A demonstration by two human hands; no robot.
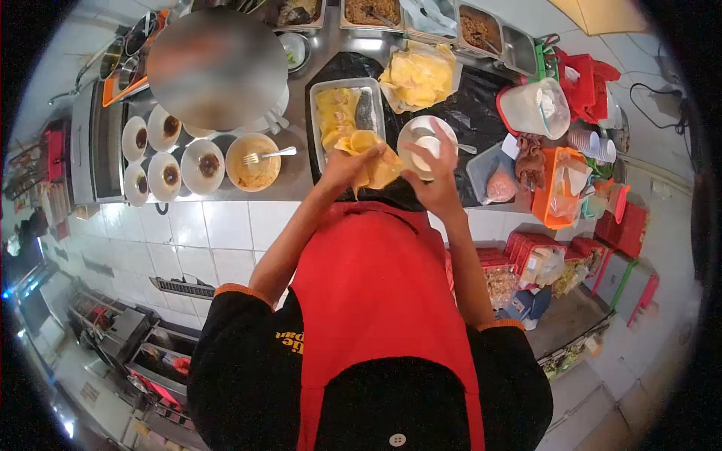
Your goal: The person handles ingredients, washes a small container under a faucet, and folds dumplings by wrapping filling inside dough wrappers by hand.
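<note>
My left hand [347, 168] grips a folded, thin yellow dough wrapper [382, 170] at the near end of a metal tray [313, 120]. Inside that tray lie yellow filled dumplings [337, 109], on its left side. My right hand [438, 180] has its fingers apart over the right part of a white bowl [407, 134], and nothing shows in its grasp. The bowl holds something white, partly covered by the fingers. Beyond the tray, a pile of yellow wrappers [420, 75] rests on a plastic sheet. A utensil handle [466, 149] shows right of the bowl.
On the left stand several white bowls with dark sauce [202, 165] and a bowl with a fork [253, 174]. Metal pans of filling [370, 13] line the back. To the right are a white tub [540, 109], a plastic container [489, 169] and an orange basket [547, 197].
</note>
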